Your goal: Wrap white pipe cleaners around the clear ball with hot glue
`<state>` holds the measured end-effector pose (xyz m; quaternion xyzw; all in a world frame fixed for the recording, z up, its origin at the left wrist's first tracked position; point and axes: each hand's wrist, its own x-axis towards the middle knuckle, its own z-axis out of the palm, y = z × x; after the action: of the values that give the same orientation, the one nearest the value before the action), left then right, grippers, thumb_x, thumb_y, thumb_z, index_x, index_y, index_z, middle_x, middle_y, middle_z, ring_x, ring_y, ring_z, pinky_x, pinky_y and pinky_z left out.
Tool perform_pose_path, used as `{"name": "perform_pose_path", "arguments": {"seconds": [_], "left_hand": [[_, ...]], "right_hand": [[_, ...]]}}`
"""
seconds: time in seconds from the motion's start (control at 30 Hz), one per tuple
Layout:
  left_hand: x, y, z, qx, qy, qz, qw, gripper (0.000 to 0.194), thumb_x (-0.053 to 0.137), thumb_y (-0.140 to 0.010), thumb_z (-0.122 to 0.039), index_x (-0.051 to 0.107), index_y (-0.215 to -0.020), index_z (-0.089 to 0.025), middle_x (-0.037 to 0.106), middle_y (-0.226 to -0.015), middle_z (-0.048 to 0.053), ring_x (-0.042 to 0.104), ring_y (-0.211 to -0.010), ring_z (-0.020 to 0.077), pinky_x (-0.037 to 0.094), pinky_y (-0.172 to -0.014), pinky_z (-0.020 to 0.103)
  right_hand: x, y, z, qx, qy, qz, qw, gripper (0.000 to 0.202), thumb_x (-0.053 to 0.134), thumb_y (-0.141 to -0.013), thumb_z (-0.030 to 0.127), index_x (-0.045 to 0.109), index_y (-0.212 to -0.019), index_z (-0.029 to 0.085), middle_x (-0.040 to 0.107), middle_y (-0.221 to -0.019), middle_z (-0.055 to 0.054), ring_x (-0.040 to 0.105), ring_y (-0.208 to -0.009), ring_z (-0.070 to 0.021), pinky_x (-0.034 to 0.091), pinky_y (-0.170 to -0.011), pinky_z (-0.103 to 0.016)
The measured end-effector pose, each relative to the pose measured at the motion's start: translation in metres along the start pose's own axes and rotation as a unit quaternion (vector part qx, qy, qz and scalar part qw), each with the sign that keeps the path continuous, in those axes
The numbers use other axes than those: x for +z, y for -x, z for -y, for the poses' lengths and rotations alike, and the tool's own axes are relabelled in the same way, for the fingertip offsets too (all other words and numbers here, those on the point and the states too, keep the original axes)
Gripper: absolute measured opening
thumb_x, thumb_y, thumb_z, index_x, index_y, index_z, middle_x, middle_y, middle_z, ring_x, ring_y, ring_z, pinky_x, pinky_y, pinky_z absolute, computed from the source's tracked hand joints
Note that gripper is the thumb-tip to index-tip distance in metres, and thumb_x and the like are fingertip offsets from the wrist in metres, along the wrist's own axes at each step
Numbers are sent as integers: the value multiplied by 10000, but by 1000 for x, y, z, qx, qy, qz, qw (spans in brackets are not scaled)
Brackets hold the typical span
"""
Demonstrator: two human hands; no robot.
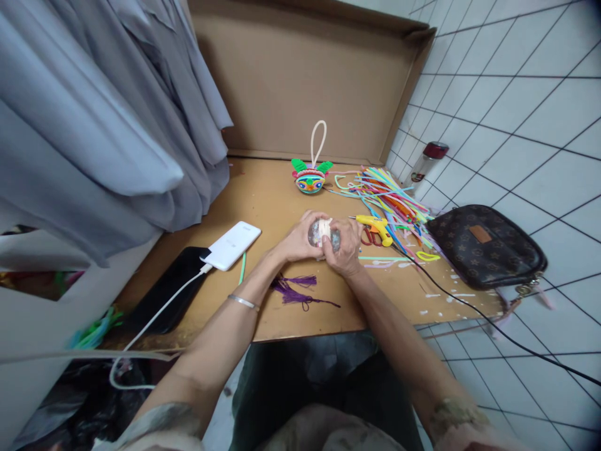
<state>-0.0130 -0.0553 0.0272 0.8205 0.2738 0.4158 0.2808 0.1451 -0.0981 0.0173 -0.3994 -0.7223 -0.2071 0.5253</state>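
Between both hands, low over the middle of the table, is a roundish grey-brown ball [314, 234] with a pale cream band [325, 230] around its middle. My left hand [299, 237] is wrapped around the ball's left side. From the right, my right hand [345, 246] grips it, with the thumb pressed on the band. A yellow glue gun [375, 227] lies just right of my right hand, beside red-handled scissors [370, 237]. Below the hands lie purple tassels [295, 290]. Behind them sits a colourful lion-head ornament [310, 180] with green ears and a cream loop.
A heap of coloured pipe cleaners [392, 200] lies at the back right. Near it are a jar with a red lid [425, 161] and a brown patterned bag [488, 244]. On the left are a white power bank [233, 244] with a cable and a black phone [171, 291].
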Motion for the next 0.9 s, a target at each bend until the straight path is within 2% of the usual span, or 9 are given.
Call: {"name": "perform_pose_path", "arguments": {"seconds": [0.13,0.47,0.6,0.77,0.9], "left_hand": [[-1,0,4,31,-31,12,999,627,724,-642,-258,531,-1235,-199,531,-1253,105,541,-1213,282,435,-1108,476],[-3,2,5,56,-67,31,996,690,758,-658,-305,511,-1290,-183,509,-1253,128,540,-1234,299,465,-1098,485],[-1,2,3,53,-66,18,996,690,771,-650,-320,529,-1280,-177,527,-1246,126,548,-1229,300,472,-1089,466],[1,0,5,38,-42,-9,998,671,754,-602,-231,564,-1244,-181,565,-1251,114,567,-1213,294,455,-1101,469],[0,-1,7,30,-23,-18,999,652,738,-586,-208,586,-1220,-174,580,-1245,113,574,-1203,291,448,-1098,473]], "right_hand": [[0,-1,1,-23,0,-18,1000,122,507,-895,285,496,-1000,223,633,-905,-68,538,-850,-240,377,-829,-404],[1,1,1,-6,12,1,1000,130,501,-894,298,520,-996,219,647,-931,-76,552,-898,-250,385,-852,-423],[2,1,0,2,9,0,1000,139,503,-887,292,532,-1000,216,647,-924,-75,553,-904,-252,385,-868,-425],[1,1,0,18,18,14,1000,134,497,-892,306,547,-984,223,683,-945,-80,579,-942,-261,392,-894,-440],[0,2,0,3,11,-21,1000,131,500,-890,272,560,-998,229,704,-937,-73,593,-986,-267,401,-912,-442]]}}
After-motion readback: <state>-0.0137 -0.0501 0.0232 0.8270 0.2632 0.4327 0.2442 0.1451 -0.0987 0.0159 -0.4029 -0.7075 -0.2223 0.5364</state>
